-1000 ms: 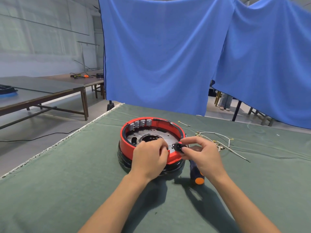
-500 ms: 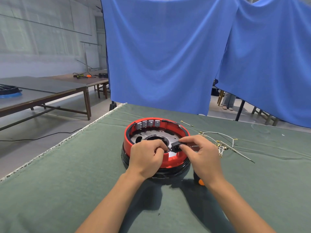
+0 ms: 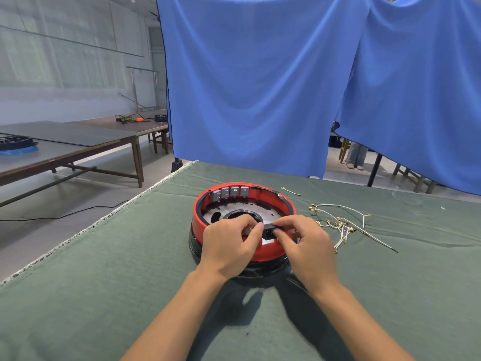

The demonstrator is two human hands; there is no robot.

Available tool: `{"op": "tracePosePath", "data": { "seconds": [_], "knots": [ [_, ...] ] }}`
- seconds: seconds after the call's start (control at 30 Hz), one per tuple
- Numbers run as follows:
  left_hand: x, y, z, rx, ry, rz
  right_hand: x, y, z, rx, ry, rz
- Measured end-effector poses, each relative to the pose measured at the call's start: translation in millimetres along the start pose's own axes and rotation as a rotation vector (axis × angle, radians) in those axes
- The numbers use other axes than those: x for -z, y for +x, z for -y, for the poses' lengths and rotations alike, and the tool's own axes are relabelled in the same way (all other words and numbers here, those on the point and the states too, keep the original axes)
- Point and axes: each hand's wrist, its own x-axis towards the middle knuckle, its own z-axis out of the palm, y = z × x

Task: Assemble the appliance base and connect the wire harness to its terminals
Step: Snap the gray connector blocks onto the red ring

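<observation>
Green felt-covered table (image 3: 104, 282), spread wide under a blue backdrop cloth (image 3: 260, 87). Near its middle, round appliance base (image 3: 208, 227): red ring over a black lower shell, perforated metal plate inside, row of grey terminal blocks (image 3: 229, 192) along the far inner wall. Rigid and fairly weighty by the look of it, unlikely to slide on felt; best steadied by the red rim rather than the thin metal tabs.

Just right of the base, wire harness (image 3: 341, 225): thin white leads tipped with small brass connectors, lying loose and tangled, touching nothing but the cloth. Light, limp, easily snagged; better taken by a single connector sleeve than by the wire. One stray brass-tipped lead (image 3: 291, 191) beyond the far rim.

Left hand (image 3: 229, 248) curled over the near rim, fingertips pressing against a small black socket part (image 3: 270, 229). Right hand (image 3: 309, 246) pinching that same part between thumb and forefinger, other fingers curled. Part poised at the near inner wall, probably being seated; whether fully home, impossible to tell. Small, hard plastic, likely a snap fit needing square pressure.
</observation>
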Motion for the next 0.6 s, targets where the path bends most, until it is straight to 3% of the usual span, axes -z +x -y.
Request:
{"op": "tracePosePath", "data": {
  "seconds": [0.2, 0.43, 0.6],
  "knots": [
    [-4.9, 2.0, 0.4, 0.020, 0.092, -0.028, -1.8, -3.2, -1.6, 0.055, -0.046, -0.054],
    [-5.1, 5.7, 4.4, 0.071, -0.064, -0.110, -1.9, -0.2, -5.1, 0.007, -0.020, -0.035],
    [-8.7, 4.8, 3.9, 0.052, 0.050, -0.078, -2.7, -2.4, -0.2, 0.072, -0.117, -0.070]
  ]
}}
